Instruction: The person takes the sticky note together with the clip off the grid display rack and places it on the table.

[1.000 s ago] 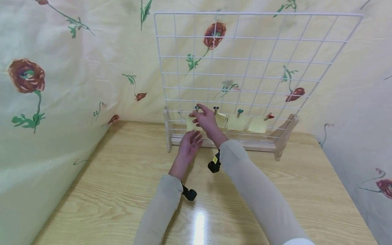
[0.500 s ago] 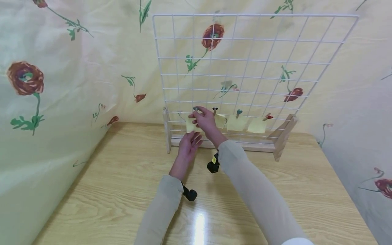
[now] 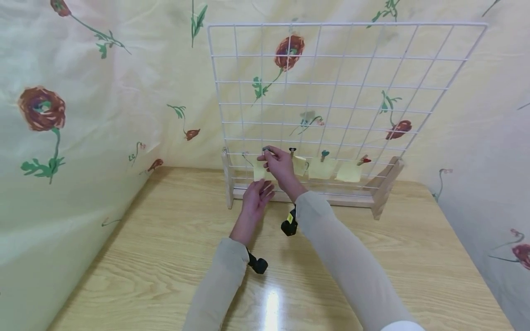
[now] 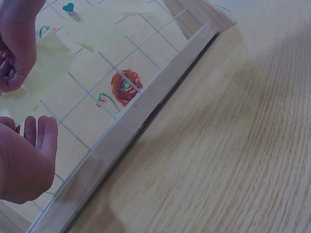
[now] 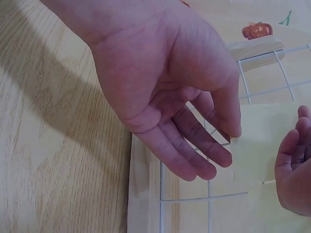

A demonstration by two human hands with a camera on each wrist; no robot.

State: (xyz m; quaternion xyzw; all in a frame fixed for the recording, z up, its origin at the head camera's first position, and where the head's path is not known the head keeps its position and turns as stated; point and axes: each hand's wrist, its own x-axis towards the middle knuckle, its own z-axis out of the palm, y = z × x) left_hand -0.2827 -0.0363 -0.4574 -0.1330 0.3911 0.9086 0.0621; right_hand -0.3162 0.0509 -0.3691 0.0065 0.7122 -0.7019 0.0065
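Note:
My right hand (image 3: 280, 164) is raised against the white wire grid (image 3: 285, 83). Its thumb and index finger pinch a small clothespin (image 3: 265, 149) with a teal top, mostly covered by the fingers. Below that pin a yellow paper note (image 3: 259, 172) lies against the grid. My left hand (image 3: 255, 198) is palm up under the note; thumb and index finger pinch its lower edge, as the right wrist view shows with this hand large in front and the note (image 5: 262, 131) beside its thumb. The other left fingers extend loosely.
More yellow notes (image 3: 320, 169) hang to the right under small clothespins, one with a teal heart (image 3: 325, 153), one with a red heart (image 3: 365, 159), one dark (image 3: 292, 151). Wooden feet (image 3: 386, 188) hold the grid on the wood-grain table (image 3: 165, 239). Flower-print cloth (image 3: 136, 82) surrounds it.
My right thumb and fingers have closed together on the clothespin's top, from spread apart a second ago. The left hand and the note have stayed in place.

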